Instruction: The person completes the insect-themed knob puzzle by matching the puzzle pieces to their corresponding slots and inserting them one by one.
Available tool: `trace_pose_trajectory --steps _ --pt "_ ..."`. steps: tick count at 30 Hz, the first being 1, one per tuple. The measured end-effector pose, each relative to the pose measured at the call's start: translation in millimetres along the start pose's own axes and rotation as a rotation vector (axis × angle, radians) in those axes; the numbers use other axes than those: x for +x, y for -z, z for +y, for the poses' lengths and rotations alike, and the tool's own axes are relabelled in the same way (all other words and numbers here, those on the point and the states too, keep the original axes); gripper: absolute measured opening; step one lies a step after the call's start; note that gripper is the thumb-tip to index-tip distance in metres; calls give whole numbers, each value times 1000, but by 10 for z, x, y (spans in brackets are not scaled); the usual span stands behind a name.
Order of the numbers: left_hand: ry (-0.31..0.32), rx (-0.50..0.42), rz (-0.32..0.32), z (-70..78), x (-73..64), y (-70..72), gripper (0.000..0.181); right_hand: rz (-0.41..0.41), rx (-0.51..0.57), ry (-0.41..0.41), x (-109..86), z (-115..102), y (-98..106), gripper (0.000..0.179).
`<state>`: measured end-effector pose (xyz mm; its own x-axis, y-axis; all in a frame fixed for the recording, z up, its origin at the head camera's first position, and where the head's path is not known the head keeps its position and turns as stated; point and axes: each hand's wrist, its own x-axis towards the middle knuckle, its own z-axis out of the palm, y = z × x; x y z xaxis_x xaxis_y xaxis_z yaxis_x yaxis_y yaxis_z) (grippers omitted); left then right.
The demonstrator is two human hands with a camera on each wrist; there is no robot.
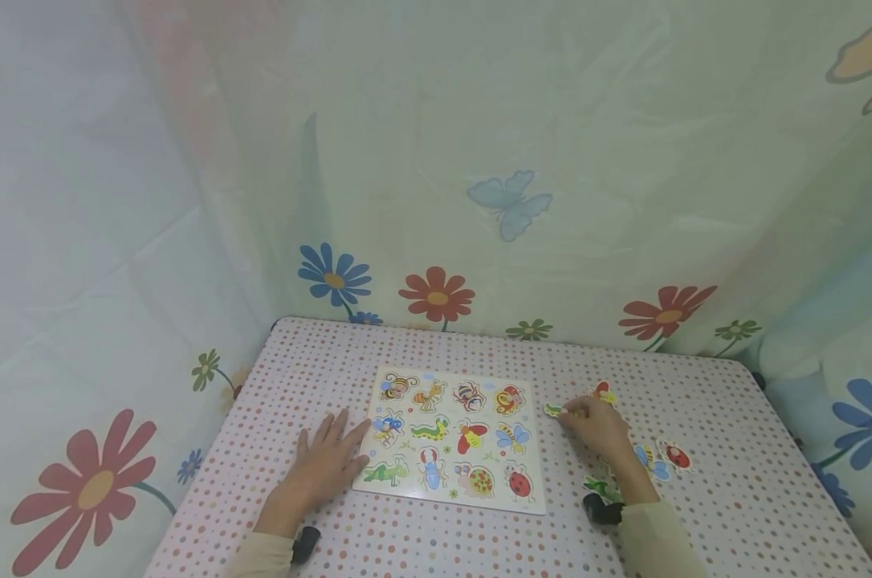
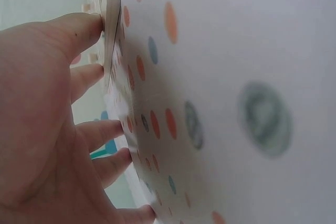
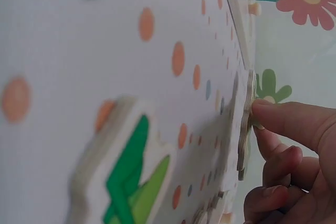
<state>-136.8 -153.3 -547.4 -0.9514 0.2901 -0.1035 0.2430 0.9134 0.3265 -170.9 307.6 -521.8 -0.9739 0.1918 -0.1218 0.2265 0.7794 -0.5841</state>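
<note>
A wooden insect puzzle board lies on the table with rows of coloured bug pictures. My left hand rests at its left edge, fingers spread; in the left wrist view the thumb of the left hand touches the board's side. To the right of the board, my right hand pinches a small green caterpillar puzzle piece. Seen edge-on in the right wrist view, that puzzle piece is between thumb and fingers of the right hand, close to the tabletop.
Loose pieces lie around my right hand: a red-and-yellow bug, a blue-winged insect, a ladybug and a green grasshopper-like piece. Dotted cloth covers the table. A flower-printed curtain stands behind it.
</note>
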Motion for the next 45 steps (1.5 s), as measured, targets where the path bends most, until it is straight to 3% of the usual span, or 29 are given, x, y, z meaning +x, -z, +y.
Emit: trace_pose_trajectory --steps 14,28,33,45 --pt "-1 -6 5 22 -15 24 58 -17 32 101 -105 -296 -54 31" --pt "-2 -6 8 24 -16 19 58 -62 90 146 -148 -660 -351 26" --pt "-5 -1 13 18 -12 10 58 -52 81 236 -173 -810 -446 19" --pt "-4 -11 2 5 -27 9 59 -75 57 355 -200 -1155 -743 13"
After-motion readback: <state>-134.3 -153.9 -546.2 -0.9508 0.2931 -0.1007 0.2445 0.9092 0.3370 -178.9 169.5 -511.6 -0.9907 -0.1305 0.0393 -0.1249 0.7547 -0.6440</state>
